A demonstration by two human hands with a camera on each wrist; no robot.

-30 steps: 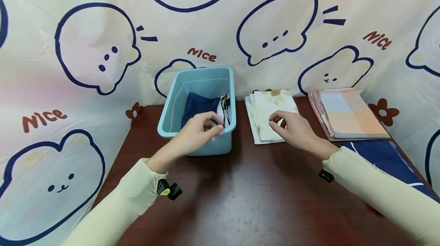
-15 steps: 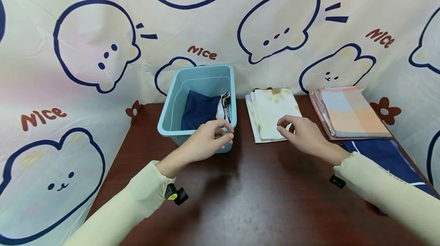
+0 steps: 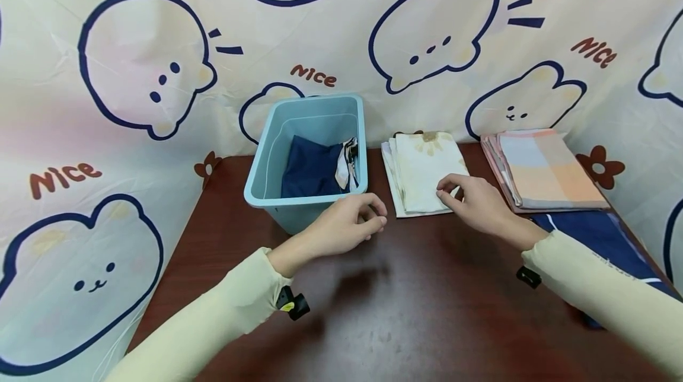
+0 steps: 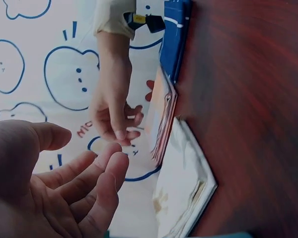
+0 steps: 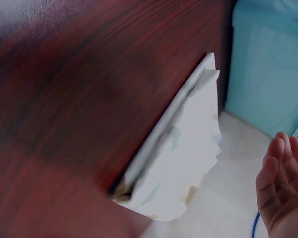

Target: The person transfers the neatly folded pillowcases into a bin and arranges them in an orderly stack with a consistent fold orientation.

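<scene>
My left hand (image 3: 347, 225) hovers over the table just in front of the light-blue bin (image 3: 290, 216), fingers loosely bent and holding nothing. Inside the bin lie a folded navy cloth (image 3: 309, 168) and a black-and-white patterned cloth (image 3: 345, 165). My right hand (image 3: 475, 203) is above the near right corner of a folded white cloth (image 3: 424, 165) with a faded flower print. Its thumb and fingers are slightly bent, with nothing between them. In the left wrist view, the left hand (image 4: 74, 191) has its palm and spread fingers in sight.
A folded checked cloth (image 3: 549, 174) in orange, pink and pale blue lies at the right back. In front of it, a navy cloth with white lines (image 3: 592, 234) is partly covered by the right sleeve. A printed curtain (image 3: 299, 38) stands behind the dark wooden table (image 3: 395, 322).
My left hand has moved right and nearer to me, from over the bin's front rim. The right hand has shifted slightly right over the white cloth. The cloths stay where they were.
</scene>
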